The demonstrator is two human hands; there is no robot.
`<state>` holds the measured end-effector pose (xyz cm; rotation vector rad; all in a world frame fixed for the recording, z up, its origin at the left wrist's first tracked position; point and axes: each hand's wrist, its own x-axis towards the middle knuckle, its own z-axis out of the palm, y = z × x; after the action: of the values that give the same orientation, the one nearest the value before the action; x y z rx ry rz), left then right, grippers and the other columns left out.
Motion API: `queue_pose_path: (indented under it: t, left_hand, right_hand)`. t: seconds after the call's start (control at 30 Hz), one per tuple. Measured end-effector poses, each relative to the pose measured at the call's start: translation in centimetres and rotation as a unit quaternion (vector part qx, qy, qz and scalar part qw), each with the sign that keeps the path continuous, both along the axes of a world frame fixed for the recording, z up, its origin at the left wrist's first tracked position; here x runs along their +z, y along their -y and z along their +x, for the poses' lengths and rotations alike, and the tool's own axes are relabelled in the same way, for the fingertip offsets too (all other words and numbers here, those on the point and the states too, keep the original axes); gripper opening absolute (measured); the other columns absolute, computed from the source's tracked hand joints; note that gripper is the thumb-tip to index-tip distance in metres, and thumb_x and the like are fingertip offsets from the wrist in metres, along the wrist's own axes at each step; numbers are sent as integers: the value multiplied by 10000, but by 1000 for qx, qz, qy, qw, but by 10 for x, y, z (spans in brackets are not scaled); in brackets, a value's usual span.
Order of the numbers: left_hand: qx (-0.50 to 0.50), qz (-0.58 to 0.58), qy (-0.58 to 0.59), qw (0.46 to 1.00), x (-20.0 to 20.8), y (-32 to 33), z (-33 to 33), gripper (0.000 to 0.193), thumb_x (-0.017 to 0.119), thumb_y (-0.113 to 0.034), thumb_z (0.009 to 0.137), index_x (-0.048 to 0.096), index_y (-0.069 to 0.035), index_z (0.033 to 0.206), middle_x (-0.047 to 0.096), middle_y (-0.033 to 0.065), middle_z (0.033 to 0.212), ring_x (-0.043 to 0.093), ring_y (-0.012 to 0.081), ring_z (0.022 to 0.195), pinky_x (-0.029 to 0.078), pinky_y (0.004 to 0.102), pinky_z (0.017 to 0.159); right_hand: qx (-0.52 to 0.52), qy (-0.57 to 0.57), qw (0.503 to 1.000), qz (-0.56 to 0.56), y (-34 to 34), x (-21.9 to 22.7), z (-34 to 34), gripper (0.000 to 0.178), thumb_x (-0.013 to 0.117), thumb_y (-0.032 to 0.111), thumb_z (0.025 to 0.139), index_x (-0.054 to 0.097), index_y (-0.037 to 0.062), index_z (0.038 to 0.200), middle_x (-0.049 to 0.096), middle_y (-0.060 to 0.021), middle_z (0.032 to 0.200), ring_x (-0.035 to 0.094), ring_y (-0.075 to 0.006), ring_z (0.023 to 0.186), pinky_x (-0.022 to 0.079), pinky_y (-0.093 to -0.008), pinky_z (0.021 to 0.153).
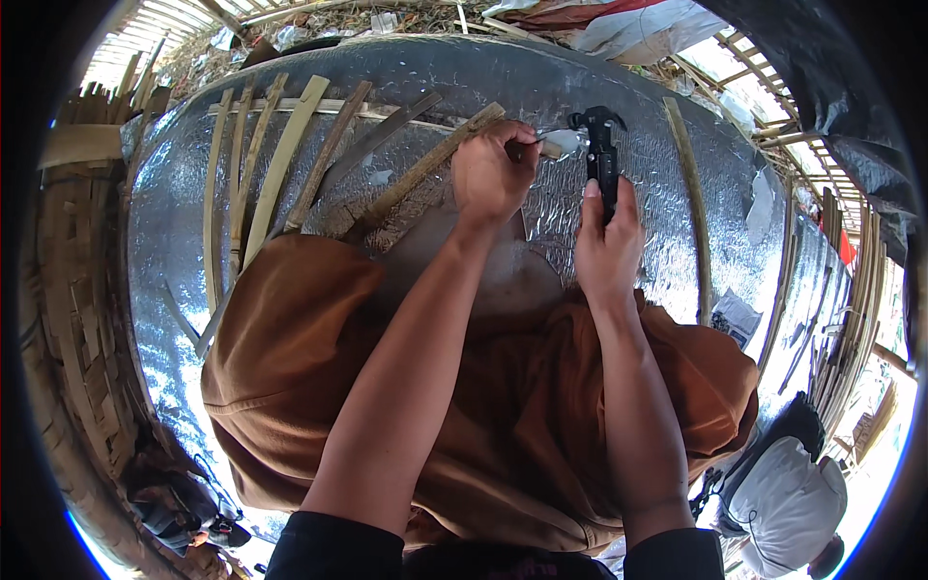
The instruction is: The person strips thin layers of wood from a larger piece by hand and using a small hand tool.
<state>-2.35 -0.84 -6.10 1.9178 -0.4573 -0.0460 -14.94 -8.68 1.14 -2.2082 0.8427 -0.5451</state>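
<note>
Silver foil surface [667, 242]; right hand [607, 242] grips black claw hammer [601, 145].

Crinkled, glossy silver foil sheeting [619, 87] under rough, matt split-bamboo strips [280, 155]; a matt black metal hammer [601, 155]; soft brown cloth trousers [290, 358], matt and lightly creased.
</note>
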Motion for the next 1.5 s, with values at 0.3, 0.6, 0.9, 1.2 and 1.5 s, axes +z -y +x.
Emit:
queue_pose_path:
  t: [0.3,0.6,0.9,1.2,1.5]
  left_hand:
    - [-3,8,7,1000,-1,-1,-1,129,819,-134,814,762,-60,904,768,66,826,743,150,725,570,288,670]
    - [3,41,-18,999,3,-2,-1,134,816,-151,815,766,-72,911,761,63,792,740,153,702,566,299,669]
    - [9,51,-4,999,3,0,-2,105,800,-151,827,771,-79,898,757,68,779,742,181,693,562,303,657]
    - [-1,18,31,999,1,-3,1,124,799,-151,827,791,-68,920,769,86,846,742,202,702,565,319,670]
    - [0,10,7,1000,-1,-2,1,106,809,-126,823,789,-72,912,776,74,848,748,166,723,573,295,682]
  right_hand:
    - [55,-25,998,6,0,-10,-3,174,589,166,1006,556,5,1060,671,-259,757,688,-462,714,499,-524,561]
    - [58,-12,998,-2,-1,-13,-2,178,590,156,1004,547,-9,1054,663,-267,736,680,-472,698,491,-527,545]
    - [72,-23,997,-7,-4,-10,-2,170,587,134,1001,534,-10,1074,660,-269,729,674,-473,679,498,-524,531]
    - [74,-29,997,1,-7,-6,-1,153,586,135,1001,545,12,1082,672,-247,754,684,-457,703,505,-513,555]
    - [73,-18,997,-4,-6,-5,-1,140,589,127,999,549,13,1071,676,-239,755,689,-443,689,502,-506,548]
